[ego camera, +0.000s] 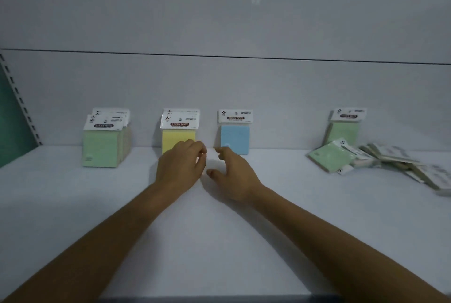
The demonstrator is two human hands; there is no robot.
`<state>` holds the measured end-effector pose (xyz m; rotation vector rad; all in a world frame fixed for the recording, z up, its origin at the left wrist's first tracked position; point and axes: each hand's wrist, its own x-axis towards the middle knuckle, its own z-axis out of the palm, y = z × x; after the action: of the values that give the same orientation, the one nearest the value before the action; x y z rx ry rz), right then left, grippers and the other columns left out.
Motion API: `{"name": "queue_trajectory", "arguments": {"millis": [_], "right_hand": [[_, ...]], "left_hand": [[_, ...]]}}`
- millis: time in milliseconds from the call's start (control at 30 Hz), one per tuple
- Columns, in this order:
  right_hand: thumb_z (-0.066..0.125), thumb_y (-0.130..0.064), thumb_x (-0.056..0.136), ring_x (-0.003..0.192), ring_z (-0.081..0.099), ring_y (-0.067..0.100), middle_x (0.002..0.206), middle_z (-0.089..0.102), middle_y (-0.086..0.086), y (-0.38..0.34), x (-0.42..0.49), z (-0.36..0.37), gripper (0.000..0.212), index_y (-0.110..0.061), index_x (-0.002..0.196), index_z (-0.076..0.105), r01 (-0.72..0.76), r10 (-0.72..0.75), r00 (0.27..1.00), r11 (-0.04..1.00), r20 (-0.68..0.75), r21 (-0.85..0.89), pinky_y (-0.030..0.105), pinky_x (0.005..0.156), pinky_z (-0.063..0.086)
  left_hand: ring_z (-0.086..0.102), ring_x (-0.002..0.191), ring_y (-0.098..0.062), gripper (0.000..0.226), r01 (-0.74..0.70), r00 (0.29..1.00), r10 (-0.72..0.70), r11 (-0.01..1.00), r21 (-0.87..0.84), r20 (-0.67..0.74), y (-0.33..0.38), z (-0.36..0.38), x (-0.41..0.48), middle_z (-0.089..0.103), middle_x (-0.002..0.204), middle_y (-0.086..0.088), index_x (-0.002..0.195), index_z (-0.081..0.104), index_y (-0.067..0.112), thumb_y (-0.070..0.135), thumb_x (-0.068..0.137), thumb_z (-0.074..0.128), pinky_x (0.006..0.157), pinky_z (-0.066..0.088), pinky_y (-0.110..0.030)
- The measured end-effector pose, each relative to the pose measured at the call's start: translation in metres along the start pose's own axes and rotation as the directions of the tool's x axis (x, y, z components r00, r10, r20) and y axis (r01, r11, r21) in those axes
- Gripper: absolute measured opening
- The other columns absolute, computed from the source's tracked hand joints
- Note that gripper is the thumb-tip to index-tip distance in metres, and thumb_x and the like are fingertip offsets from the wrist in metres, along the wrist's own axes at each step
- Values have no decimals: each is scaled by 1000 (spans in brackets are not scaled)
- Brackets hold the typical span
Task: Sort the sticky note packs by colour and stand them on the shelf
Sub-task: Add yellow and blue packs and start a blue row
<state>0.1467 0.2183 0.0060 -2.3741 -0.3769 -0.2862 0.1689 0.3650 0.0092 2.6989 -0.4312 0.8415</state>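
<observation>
Both bare forearms reach forward from the lower corners and draw together toward the middle. The left hand is back-up, its fingers loosely curled inward with nothing visible in them. Just beside it, the right hand is relaxed, thumb and bent fingers spread apart.

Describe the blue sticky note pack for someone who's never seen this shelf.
On the white shelf, packs stand along the back wall. Third group from the left, beside the yellow packs, stands the blue sticky note pack. It is the only blue one, standing alone.
</observation>
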Motion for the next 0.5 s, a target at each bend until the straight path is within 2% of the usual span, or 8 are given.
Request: {"name": "queue_trajectory", "arguments": {"millis": [167,233,300,400,500], "right_hand": [[54,-20,91,116,56,19,125,63,3,67,-56,-95,34,-13,124,56,11,-17,998,993,-59,-116,31,97,43],[54,-15,89,105,63,18,112,69,3,100,-77,-140,25,-12,111,65,-16,5,996,992,-86,-122,33,92,48],[57,-12,87,88,66,16,93,73,1,135,-96,-186,15,-13,95,70,-75,69,994,995,-85,-70,31,81,51],[60,-11,87,74,68,16,75,72,0,188,-122,-248,11,-15,80,67,-179,194,970,978,-144,111,28,77,52],[61,-12,87,69,68,18,75,73,4,231,-138,-285,10,-13,79,66,-214,240,949,967,-204,139,27,72,51]], "left_hand": [[59,93,-18,17,-18,999,23,981,-193,27,129,26,17,64,101,6,103,59,24,25,94,44,73,50,-38],[59,98,-18,20,24,994,11,948,-316,107,184,46,21,63,107,5,112,55,24,26,95,44,79,51,-38],[56,108,-20,28,63,975,33,909,-412,221,236,66,21,60,117,2,121,50,22,29,94,47,87,50,-40],[44,123,-23,41,-12,951,110,946,-324,288,296,93,24,50,131,-2,129,44,19,36,92,50,95,43,-40],[35,130,-25,52,-3,942,81,972,-235,324,329,113,36,41,140,-4,137,37,18,39,92,50,103,35,-39]]}}
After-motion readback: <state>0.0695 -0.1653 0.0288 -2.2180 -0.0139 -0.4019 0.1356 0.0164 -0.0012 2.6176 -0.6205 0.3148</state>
